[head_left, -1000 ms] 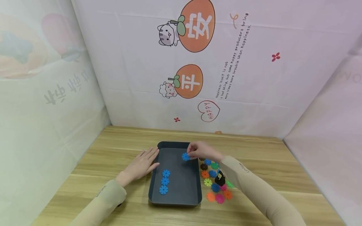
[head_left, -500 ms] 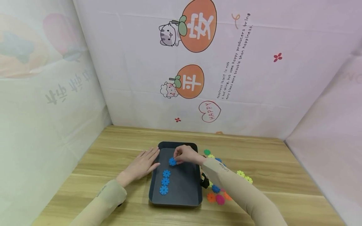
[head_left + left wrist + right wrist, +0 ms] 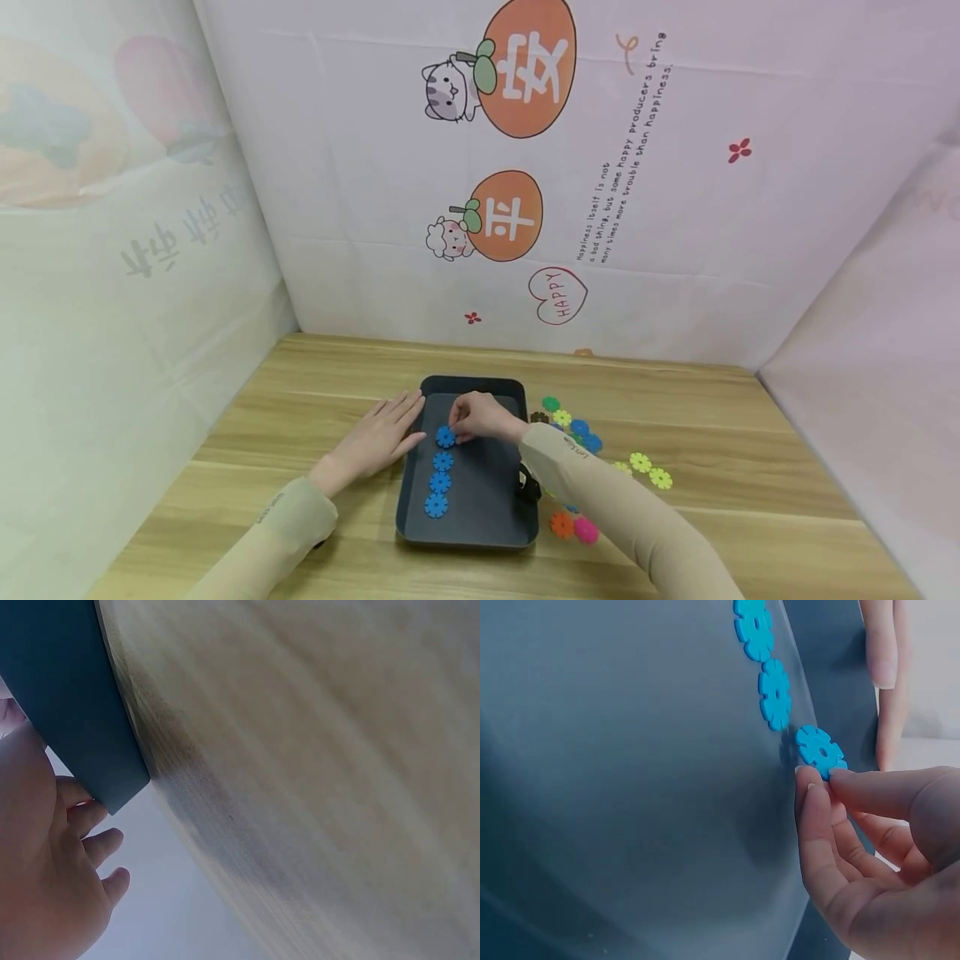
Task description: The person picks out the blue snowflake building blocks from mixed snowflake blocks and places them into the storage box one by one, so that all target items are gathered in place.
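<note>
Between thumb and fingertips my right hand (image 3: 483, 415) pinches a blue notched plastic disc (image 3: 822, 752). It is held low over the dark grey tray (image 3: 487, 500), at the far end of a line of 3 blue discs (image 3: 440, 482). In the right wrist view the held disc is tilted, close to the end disc (image 3: 775, 694) of that line. My left hand (image 3: 375, 435) lies with straight fingers along the tray's left rim. The left wrist view shows the fingers (image 3: 105, 844) of that hand at the tray's outer wall (image 3: 67, 690).
Right of the tray, loose discs lie scattered on the wooden table (image 3: 720, 467), among them yellow discs (image 3: 650, 471), an orange disc (image 3: 562, 524) and a pink disc (image 3: 586, 530). My right forearm covers some of them. Printed cloth walls (image 3: 375, 167) stand around the table.
My right hand has carried the blue disc leftward from the tray's right side, then down to the far end of the line. The left hand has stayed at the rim.
</note>
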Available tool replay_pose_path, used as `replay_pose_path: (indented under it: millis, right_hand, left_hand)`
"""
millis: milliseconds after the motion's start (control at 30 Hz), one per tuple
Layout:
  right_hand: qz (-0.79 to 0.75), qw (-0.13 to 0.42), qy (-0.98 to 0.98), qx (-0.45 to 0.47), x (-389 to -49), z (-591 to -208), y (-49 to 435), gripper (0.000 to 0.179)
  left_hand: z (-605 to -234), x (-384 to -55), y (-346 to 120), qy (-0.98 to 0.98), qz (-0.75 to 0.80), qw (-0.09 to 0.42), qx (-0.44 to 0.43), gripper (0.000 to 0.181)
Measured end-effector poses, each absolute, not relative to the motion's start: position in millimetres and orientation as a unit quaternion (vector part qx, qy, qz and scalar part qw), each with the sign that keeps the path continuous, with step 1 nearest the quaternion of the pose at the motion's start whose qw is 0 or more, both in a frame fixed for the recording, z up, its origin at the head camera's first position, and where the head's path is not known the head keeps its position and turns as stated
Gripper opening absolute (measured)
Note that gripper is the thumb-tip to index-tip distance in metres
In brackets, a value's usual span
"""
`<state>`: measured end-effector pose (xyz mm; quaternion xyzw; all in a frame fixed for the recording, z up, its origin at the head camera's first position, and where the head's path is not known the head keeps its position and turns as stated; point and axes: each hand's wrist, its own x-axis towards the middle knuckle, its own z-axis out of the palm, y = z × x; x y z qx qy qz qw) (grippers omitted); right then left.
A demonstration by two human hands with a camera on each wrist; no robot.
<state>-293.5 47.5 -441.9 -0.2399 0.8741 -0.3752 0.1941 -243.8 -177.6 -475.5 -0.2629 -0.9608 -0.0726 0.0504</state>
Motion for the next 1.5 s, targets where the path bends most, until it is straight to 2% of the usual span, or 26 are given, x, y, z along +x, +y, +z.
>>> replay_pose_path:
  millis: [667, 1500]
  right_hand:
    - [-0.374, 0.199, 0.881, -0.212, -292, -450, 46, 0.007]
    - [-0.357, 0.192, 0.889, -0.212, -287, -439, 54, 0.007]
  left_hand:
    - [-475, -243, -178, -0.96, -0.072, 0.054, -0.265, 0.063]
    - [-479, -244, -178, -0.962, -0.078, 0.043, -0.258, 0.065]
